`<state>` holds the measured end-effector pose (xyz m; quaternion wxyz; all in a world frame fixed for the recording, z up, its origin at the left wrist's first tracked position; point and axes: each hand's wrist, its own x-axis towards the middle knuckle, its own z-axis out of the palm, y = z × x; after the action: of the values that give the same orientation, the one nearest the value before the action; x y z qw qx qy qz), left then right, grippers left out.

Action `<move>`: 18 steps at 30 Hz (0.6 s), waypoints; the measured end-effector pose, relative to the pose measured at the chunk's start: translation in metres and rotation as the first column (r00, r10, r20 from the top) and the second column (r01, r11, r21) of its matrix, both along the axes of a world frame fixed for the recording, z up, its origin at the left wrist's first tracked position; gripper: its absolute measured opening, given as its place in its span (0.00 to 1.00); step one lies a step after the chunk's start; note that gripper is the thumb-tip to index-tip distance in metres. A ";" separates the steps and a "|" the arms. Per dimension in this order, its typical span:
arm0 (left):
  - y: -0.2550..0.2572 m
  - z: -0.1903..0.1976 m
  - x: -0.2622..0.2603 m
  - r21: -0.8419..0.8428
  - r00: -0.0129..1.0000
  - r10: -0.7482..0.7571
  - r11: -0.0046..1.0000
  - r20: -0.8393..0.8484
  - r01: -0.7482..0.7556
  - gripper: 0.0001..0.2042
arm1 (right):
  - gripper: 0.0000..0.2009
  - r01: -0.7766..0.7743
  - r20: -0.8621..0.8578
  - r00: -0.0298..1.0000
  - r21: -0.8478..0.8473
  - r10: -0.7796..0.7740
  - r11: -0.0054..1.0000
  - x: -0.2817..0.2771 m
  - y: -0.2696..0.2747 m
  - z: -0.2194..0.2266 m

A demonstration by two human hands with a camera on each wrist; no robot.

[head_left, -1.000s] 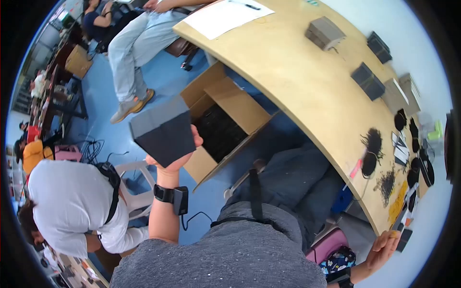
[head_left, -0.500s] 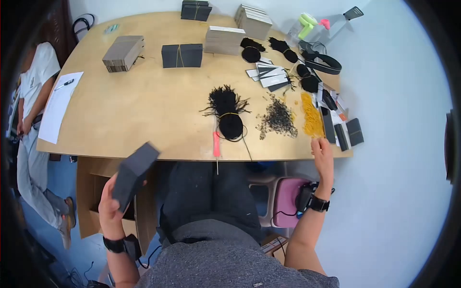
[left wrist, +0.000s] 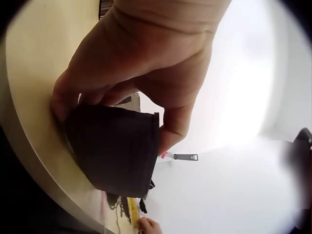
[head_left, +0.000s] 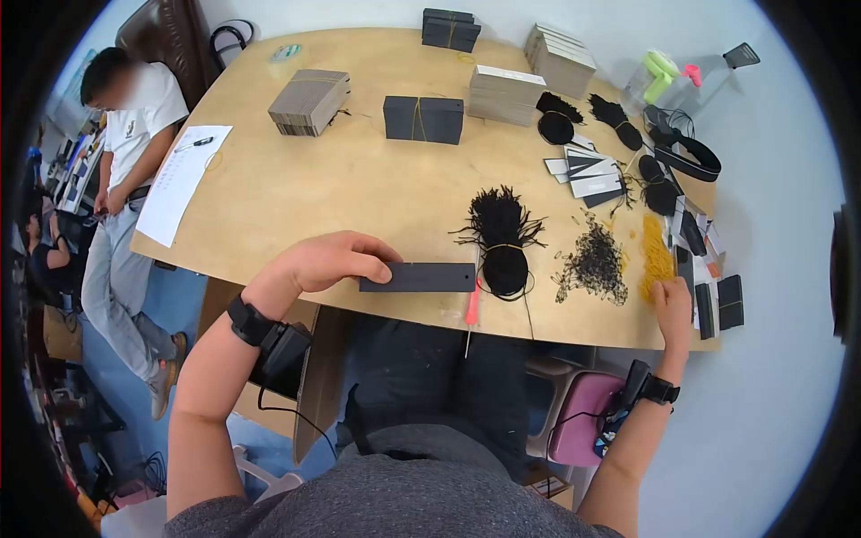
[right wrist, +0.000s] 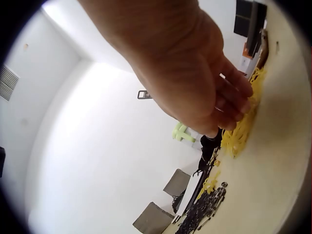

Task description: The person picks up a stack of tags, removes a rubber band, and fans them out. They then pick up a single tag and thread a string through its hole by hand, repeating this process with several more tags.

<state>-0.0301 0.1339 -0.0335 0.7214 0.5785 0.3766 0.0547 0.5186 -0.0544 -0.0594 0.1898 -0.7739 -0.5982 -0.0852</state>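
My left hand (head_left: 327,262) grips a dark stack of cards (head_left: 417,278) with a small hole near one end, held close over the front edge of the table. Thumb and fingers span the stack (left wrist: 114,148) from both sides in the left wrist view. At the right end of the table, my right hand (head_left: 673,314) reaches down to a pile of yellow rubber bands (head_left: 656,255). Its bent fingers (right wrist: 239,105) touch the bands in the right wrist view; I cannot tell whether they pinch one.
Beside the held stack lie a bundle of black cords (head_left: 504,242) and a red-handled tool (head_left: 473,307). A pile of small black clips (head_left: 592,262) lies further right. Banded dark cards (head_left: 423,120) and brown card stacks (head_left: 309,103) stand behind. A person (head_left: 143,143) sits at the left.
My view has swung from the floor and box to the table. The left hand has brought the card stack over the table's front edge. The right hand has come to the yellow rubber bands.
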 end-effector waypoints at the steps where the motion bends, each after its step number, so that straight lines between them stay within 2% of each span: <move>1: 0.001 0.002 0.001 0.003 1.000 -0.010 1.000 -0.012 0.010 0.29 | 0.08 0.001 0.033 0.999 -0.017 0.000 1.000 0.001 0.002 0.001; 2: 0.001 0.004 0.001 0.006 1.000 -0.019 1.000 -0.025 0.019 0.27 | 0.08 0.094 -0.096 0.991 -0.029 -0.096 0.995 0.000 0.005 0.001; 6: -0.007 0.008 0.002 0.093 0.993 0.029 0.995 -0.111 -0.019 0.24 | 0.11 0.085 -0.196 0.977 -0.019 -0.087 0.996 -0.002 0.015 0.002; 7: -0.009 0.007 0.001 0.101 0.990 0.080 0.993 -0.115 -0.068 0.23 | 0.11 0.081 -0.199 0.976 -0.022 -0.084 0.996 -0.008 0.017 0.008; 9: -0.012 0.007 -0.001 0.109 0.982 0.141 0.986 -0.123 -0.128 0.23 | 0.13 0.177 -0.141 0.971 -0.110 -0.192 0.978 -0.017 0.022 0.018; 10: -0.013 0.009 0.000 0.133 0.984 0.123 0.985 -0.131 -0.106 0.22 | 0.14 0.109 -0.092 0.990 -0.029 -0.111 0.994 -0.011 0.022 0.014; 11: -0.014 0.011 0.001 0.156 0.985 0.103 0.984 -0.140 -0.081 0.22 | 0.14 0.104 -0.094 0.990 -0.032 -0.107 0.994 -0.004 0.022 0.010; 13: -0.016 0.014 0.003 0.174 0.982 0.113 0.981 -0.149 -0.087 0.21 | 0.13 0.064 0.039 0.997 0.015 -0.065 0.998 0.010 0.021 0.004; 15: -0.017 0.016 0.005 0.196 0.981 0.121 0.977 -0.155 -0.089 0.20 | 0.12 0.071 0.037 0.997 0.019 -0.071 0.997 0.015 0.022 0.000; 17: -0.021 0.017 0.005 0.273 0.983 0.152 0.955 -0.106 -0.118 0.19 | 0.11 0.167 -0.027 0.985 -0.080 -0.169 0.983 0.012 0.023 0.002; 18: -0.022 0.018 0.005 0.273 0.982 0.154 0.955 -0.108 -0.120 0.19 | 0.11 0.164 -0.029 0.986 -0.081 -0.167 0.983 0.009 0.024 0.002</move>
<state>-0.0250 0.1116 -0.0154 0.6064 0.6446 0.4505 0.1174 0.5278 -0.0308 -0.0579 0.1623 -0.8291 -0.5312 -0.0636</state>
